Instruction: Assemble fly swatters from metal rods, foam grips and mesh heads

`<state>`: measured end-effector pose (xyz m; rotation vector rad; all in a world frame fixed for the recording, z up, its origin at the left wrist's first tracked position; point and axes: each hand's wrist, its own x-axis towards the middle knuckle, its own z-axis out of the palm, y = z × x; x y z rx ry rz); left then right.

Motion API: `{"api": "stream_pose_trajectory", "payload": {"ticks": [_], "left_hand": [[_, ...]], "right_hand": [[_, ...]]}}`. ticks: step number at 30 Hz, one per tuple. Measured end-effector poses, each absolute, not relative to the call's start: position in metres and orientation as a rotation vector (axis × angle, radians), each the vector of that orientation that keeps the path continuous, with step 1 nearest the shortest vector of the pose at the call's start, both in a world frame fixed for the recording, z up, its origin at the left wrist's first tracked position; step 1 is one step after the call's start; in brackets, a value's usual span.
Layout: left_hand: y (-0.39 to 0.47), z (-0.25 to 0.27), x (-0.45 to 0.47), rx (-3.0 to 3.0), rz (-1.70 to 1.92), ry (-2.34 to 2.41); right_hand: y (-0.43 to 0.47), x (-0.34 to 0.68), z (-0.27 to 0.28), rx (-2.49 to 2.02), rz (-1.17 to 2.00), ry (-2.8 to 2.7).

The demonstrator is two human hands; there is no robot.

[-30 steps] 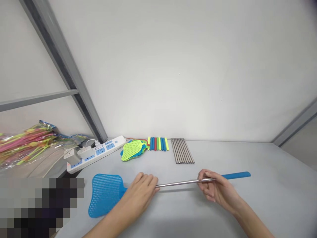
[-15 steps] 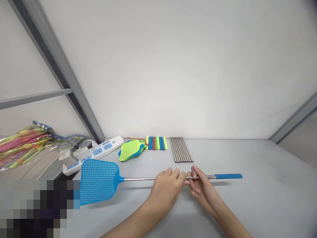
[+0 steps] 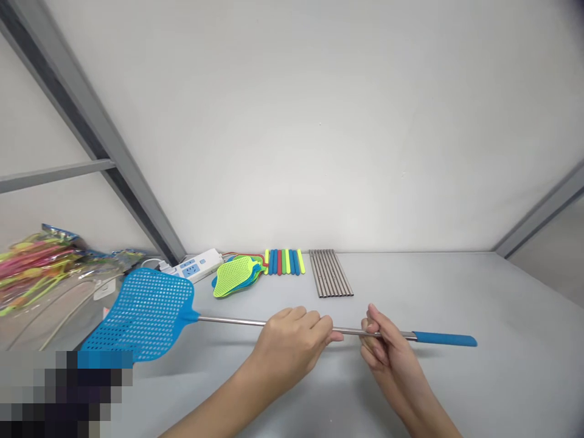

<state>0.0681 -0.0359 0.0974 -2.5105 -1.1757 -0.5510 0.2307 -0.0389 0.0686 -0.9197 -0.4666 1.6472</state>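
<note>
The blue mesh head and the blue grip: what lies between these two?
In the head view, a metal rod runs between the blue mesh head and the blue grip, with the left hand and right hand holding it.

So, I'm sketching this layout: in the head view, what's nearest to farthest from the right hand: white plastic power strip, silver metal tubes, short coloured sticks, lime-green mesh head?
From the right hand:
1. Silver metal tubes: ahead, slightly left.
2. Short coloured sticks: left of the tubes.
3. Lime-green mesh head: further left.
4. White plastic power strip: leftmost.
</note>
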Motion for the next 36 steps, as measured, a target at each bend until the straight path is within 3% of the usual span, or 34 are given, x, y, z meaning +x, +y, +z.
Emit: {"api": "stream_pose_trajectory", "payload": {"ticks": [23, 36], "left_hand": [[-0.044, 0.100, 0.030, -2.450, -0.475, -1.260], [-0.046, 0.098, 0.098, -2.430, -0.466, -1.282]], "right_hand": [[-0.033, 0.258, 0.064, -0.979, 1.673, -0.469], [-0.037, 0.211, 0.070, -0.731, 1.758, -0.369]]}}
